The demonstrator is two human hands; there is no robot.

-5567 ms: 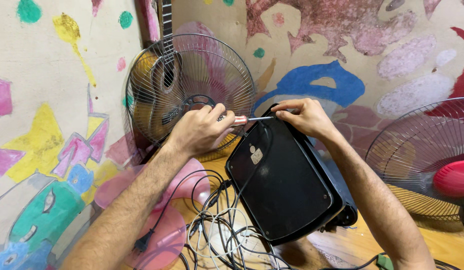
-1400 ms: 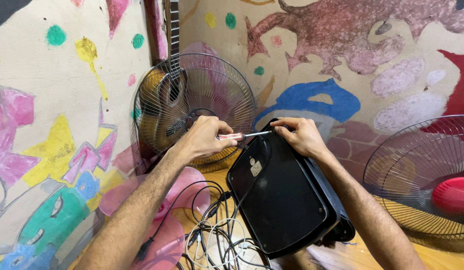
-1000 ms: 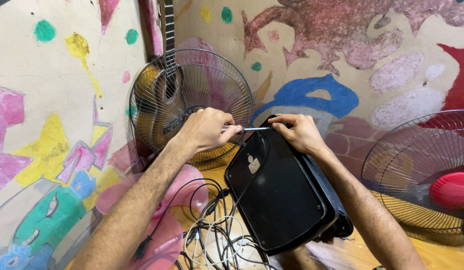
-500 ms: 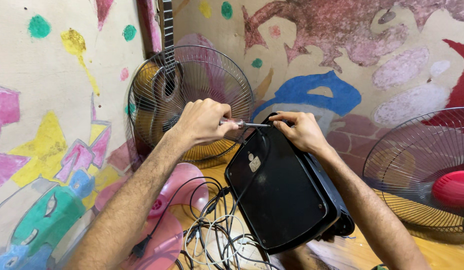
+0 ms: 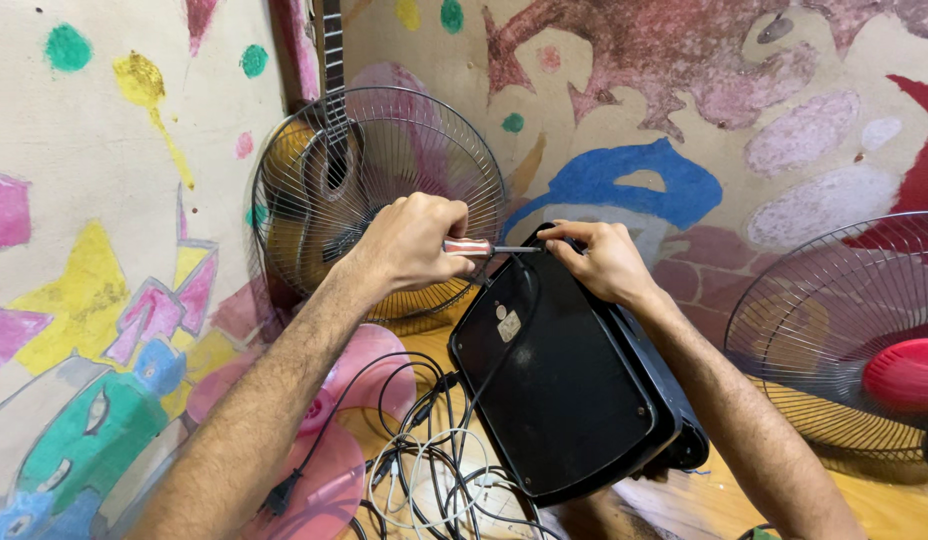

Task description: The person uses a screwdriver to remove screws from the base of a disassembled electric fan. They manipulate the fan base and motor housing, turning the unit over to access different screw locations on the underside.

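Black fan base (image 5: 569, 385) tilted on edge over the wooden floor, flat underside toward camera. Judged rigid, fairly heavy, smooth plastic; best held at the rim. Right hand (image 5: 599, 262) curls over its top edge, steadying. Left hand (image 5: 412, 243) closed around a screwdriver (image 5: 489, 248), red-striped handle, shaft horizontal, tip meeting the right fingertips at the rim. Tangled black and white cables (image 5: 434, 470) lie under the lower corner, touching. Wire fan guard (image 5: 379, 195) just behind; second guard with red hub (image 5: 864, 350) to the right
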